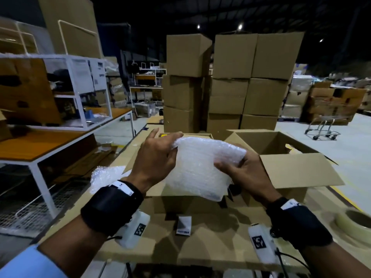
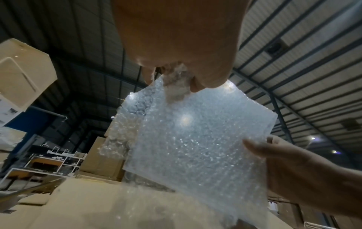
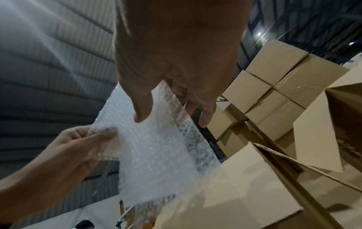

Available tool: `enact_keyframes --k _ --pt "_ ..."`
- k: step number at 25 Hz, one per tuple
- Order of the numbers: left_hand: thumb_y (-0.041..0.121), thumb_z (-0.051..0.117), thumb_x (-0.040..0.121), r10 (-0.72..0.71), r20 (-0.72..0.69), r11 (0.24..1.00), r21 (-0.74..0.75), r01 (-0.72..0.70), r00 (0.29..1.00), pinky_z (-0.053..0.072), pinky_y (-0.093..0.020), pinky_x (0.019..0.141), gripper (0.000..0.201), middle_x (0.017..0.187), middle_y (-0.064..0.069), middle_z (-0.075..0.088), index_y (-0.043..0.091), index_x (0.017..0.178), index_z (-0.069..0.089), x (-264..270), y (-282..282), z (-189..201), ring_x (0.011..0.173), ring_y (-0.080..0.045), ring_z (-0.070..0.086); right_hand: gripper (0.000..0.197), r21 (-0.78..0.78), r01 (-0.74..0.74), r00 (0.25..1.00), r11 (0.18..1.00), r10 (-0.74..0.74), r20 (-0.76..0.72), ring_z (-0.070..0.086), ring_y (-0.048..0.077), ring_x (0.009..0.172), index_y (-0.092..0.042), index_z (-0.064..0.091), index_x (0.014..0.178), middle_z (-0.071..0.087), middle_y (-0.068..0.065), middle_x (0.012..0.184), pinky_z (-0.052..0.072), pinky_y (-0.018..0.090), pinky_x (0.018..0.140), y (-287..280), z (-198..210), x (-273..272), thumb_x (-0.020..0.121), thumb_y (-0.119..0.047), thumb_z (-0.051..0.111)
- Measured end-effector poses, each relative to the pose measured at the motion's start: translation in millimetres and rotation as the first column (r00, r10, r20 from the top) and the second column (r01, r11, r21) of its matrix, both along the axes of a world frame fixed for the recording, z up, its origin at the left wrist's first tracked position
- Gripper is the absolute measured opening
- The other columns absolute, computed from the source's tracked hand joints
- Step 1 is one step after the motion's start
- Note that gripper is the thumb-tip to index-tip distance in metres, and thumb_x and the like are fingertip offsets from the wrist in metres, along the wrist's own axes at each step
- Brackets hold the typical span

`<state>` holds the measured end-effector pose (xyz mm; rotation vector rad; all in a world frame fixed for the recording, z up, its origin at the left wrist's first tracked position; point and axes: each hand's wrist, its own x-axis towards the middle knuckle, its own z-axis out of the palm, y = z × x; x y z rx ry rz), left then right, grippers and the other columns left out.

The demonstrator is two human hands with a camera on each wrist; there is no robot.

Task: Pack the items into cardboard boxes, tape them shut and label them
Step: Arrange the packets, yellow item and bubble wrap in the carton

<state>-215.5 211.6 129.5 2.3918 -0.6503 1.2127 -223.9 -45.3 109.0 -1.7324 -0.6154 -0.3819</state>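
Observation:
I hold a flat item wrapped in bubble wrap [image 1: 200, 167] up in front of me, above an open cardboard box [image 1: 281, 149]. My left hand [image 1: 158, 155] pinches its upper left corner between thumb and fingers. My right hand [image 1: 239, 167] grips its right edge, thumb on the front and fingers behind. In the left wrist view the bubble wrap [image 2: 195, 139] hangs from my left hand [image 2: 176, 74], with my right hand [image 2: 274, 153] at its edge. In the right wrist view the wrapped item [image 3: 152, 151] sits under my right hand [image 3: 172, 111], and my left hand [image 3: 78, 147] holds its corner.
A roll of clear tape [image 1: 355, 223] lies at the right on the cardboard-covered table. A small black and white packet [image 1: 183, 225] lies near the front edge. More bubble wrap [image 1: 106, 175] lies at the left. Stacked cardboard boxes [image 1: 230, 81] stand behind, white shelving [image 1: 60, 93] at the left.

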Motion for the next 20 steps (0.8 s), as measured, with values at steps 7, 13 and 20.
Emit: enact_keyframes --k 7,13,20 --pt "0.03 0.057 0.094 -0.12 0.043 0.991 -0.044 0.122 0.992 0.026 -0.055 0.12 0.062 0.151 -0.001 0.049 0.011 0.151 0.041 23.0 35.8 -3.2 0.132 -0.018 0.054 0.019 -0.006 0.004 1.0 1.0 -0.004 0.023 0.07 0.012 0.101 -0.014 0.073 0.11 0.072 0.0 0.112 0.059 0.027 0.077 25.9 6.8 38.3 0.095 -0.021 0.065" --pt "0.034 0.079 0.081 -0.213 -0.013 0.971 -0.111 0.211 0.977 0.024 -0.066 0.116 0.107 0.165 0.0 0.023 0.018 0.16 0.009 54.0 76.2 -28.6 0.152 -0.017 0.022 0.021 -0.041 -0.039 0.996 0.998 0.042 0.074 0.069 0.014 0.098 -0.004 0.068 0.11 0.072 0.003 0.105 0.057 0.024 0.076 25.5 13.1 57.1 0.096 -0.017 0.059" --pt "0.052 0.085 0.071 -0.33 -0.259 0.904 -0.362 0.225 0.908 0.056 -0.021 0.081 0.049 0.097 0.016 0.073 0.02 0.106 0.074 76.0 71.5 -30.6 0.09 0.006 0.068 0.027 0.0 0.01 0.999 1.0 -0.01 -0.05 0.073 0.018 0.096 -0.008 0.064 0.117 0.075 0.001 0.104 0.059 0.026 0.073 40.7 4.4 82.8 0.091 -0.016 0.065"
